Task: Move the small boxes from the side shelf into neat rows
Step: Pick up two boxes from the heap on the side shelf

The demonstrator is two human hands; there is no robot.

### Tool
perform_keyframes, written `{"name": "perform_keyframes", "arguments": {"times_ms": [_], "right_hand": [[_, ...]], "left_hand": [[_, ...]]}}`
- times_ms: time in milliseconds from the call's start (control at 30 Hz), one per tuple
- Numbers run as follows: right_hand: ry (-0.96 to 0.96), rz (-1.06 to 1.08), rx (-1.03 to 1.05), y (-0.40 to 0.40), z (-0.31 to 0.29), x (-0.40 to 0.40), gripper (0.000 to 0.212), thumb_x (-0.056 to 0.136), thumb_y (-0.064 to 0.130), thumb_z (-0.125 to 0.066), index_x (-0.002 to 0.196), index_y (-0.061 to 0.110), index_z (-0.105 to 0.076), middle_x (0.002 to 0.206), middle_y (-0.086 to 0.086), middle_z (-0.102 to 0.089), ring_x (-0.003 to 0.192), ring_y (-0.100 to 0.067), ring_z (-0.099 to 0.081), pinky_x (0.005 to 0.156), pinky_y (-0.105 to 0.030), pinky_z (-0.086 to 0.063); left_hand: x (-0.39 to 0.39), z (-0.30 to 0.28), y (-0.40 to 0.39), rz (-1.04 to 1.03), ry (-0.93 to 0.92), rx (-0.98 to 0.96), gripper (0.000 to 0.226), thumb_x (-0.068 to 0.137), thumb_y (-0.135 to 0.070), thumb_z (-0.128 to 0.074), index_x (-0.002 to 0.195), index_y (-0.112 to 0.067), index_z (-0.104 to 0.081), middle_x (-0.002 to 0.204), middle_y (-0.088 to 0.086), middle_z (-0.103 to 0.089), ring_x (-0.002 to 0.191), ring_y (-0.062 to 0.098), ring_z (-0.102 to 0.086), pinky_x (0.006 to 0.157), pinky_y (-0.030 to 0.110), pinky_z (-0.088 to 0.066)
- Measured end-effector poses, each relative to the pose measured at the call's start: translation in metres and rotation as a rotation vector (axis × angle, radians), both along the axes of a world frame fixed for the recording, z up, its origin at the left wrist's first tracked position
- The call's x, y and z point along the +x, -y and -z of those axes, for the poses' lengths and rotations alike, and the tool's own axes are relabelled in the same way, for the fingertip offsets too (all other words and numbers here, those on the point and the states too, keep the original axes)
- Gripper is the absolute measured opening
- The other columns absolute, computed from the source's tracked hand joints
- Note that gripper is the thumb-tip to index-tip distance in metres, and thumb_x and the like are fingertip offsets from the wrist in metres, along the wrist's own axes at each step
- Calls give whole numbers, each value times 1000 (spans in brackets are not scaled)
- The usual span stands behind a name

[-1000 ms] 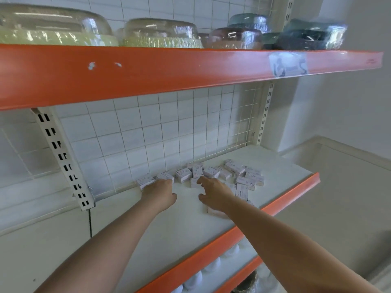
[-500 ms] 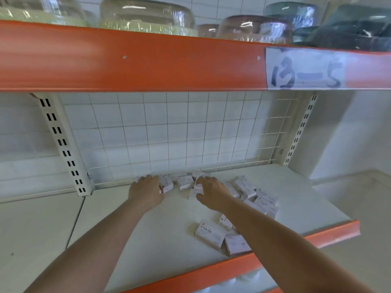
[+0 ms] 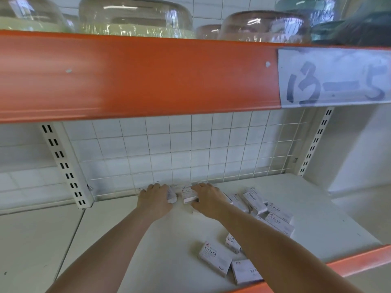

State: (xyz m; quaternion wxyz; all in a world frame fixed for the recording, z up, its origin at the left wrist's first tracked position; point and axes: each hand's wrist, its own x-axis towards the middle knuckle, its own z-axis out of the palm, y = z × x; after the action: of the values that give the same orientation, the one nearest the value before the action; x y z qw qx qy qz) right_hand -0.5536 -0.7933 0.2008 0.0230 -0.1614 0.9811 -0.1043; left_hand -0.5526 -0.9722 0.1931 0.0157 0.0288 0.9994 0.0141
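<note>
Pressing small boxes toward the wire grid at the back of the shelf [image 3: 131, 240].
Left hand [image 3: 153, 200] now lies palm-down on a box [image 3: 171, 194], fingers extended; right hand [image 3: 208, 199] grips a second box [image 3: 189, 194], both further back than 0.5 s ago. Loose staples boxes [image 3: 214, 258] lie scattered to the right and near the orange front edge [image 3: 359, 261], unmoved.

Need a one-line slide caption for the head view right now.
Both hands, left hand and right hand, press staple boxes against the shelf's wire grid; loose boxes lie nearer.
</note>
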Motion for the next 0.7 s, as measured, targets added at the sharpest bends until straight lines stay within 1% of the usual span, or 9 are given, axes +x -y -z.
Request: {"name": "perform_keyframes", "arguments": {"times_ms": [133,233,300,400,500,700], "right_hand": [[-15,-39,65,3,2,-9,52,94,27,-49,144,18,-37,146,-1,-44,133,-22,-39,108,-36,-33],[-13,-47,71,6,5,-15,50,94,25,-50,142,18,-40,145,-2,-45,133,-23,-39,109,-37,-33],[-15,-52,72,8,9,-18,49,94,25,-51,142,19,-41,144,-3,-44,133,-23,-38,109,-37,-32],[-16,-62,72,11,12,-20,47,94,25,-54,140,20,-44,138,-4,-44,129,-24,-41,106,-37,-35],[-27,-78,62,13,11,-20,49,94,26,-55,140,20,-42,136,-3,-44,126,-23,-42,104,-36,-35],[-60,-85,24,15,2,-15,44,93,23,-56,135,18,-41,130,-3,-53,121,-22,-47,100,-33,-35]], "left_hand": [[-6,4,0,17,-7,-39,48,91,-34,-46,137,-21,-39,135,2,-47,127,23,-39,101,37,-32],[-10,8,0,22,-8,-73,54,93,-36,-42,144,-24,-30,140,1,-45,131,24,-36,104,38,-30],[-11,9,-1,18,-14,-98,54,94,-37,-41,146,-24,-28,141,1,-44,132,24,-35,105,38,-30],[-11,9,-1,19,-29,-114,51,95,-36,-41,143,-24,-31,139,0,-46,131,23,-37,104,38,-29],[-9,9,-2,22,-48,-117,52,95,-37,-41,144,-24,-29,140,0,-45,132,22,-36,108,40,-26],[-4,1,-4,20,-85,-86,55,96,-38,-41,147,-24,-28,139,0,-45,132,21,-36,107,38,-25]]}}
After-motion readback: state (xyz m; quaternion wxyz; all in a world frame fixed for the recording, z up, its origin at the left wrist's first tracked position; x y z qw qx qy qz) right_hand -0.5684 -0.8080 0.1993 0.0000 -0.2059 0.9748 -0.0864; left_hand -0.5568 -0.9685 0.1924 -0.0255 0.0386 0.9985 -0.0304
